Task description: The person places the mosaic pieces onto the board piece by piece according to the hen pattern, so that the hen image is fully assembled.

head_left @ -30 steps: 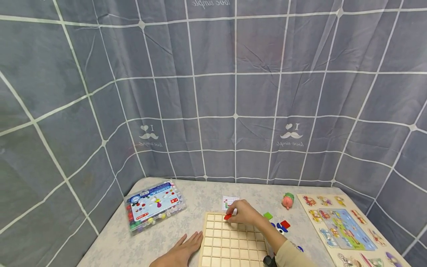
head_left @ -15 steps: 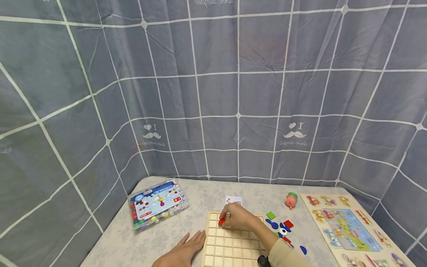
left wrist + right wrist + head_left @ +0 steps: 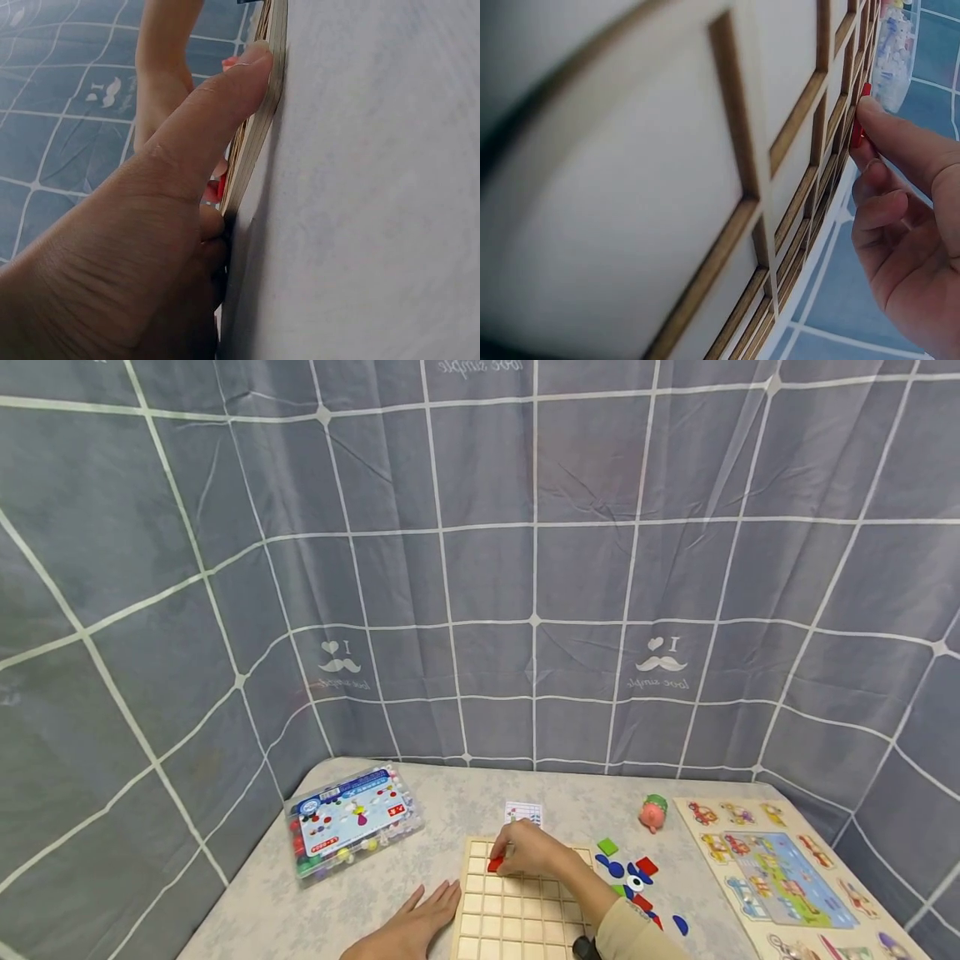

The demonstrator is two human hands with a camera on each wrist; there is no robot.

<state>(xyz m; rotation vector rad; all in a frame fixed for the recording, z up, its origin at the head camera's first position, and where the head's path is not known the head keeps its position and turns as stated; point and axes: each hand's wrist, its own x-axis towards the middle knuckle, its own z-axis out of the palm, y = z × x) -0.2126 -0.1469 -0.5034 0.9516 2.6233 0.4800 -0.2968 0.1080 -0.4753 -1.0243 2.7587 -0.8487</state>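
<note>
My right hand (image 3: 531,849) pinches a red tile (image 3: 495,865) between thumb and fingertips, over the far left squares of a wooden grid board (image 3: 512,906). The right wrist view shows the red tile (image 3: 859,124) tilted right at the grid, with the other fingers of my right hand (image 3: 904,217) loosely bent. Beside the board's left edge, my left hand (image 3: 416,920) lies on the table with its fingers extended. In the left wrist view its thumb (image 3: 225,94) is against the side of the board (image 3: 264,124).
A small printed card (image 3: 523,812) lies just behind the board. Right of it are a green tile (image 3: 607,846), red tiles (image 3: 647,866) and blue half-discs (image 3: 680,925). Farther right are a strawberry-capped toy (image 3: 653,812) and a picture puzzle (image 3: 795,877). A bead box (image 3: 352,820) stands back left.
My right hand has moved left and nearer with the red tile, from the board's far edge onto its far left squares. The left hand has stayed in place.
</note>
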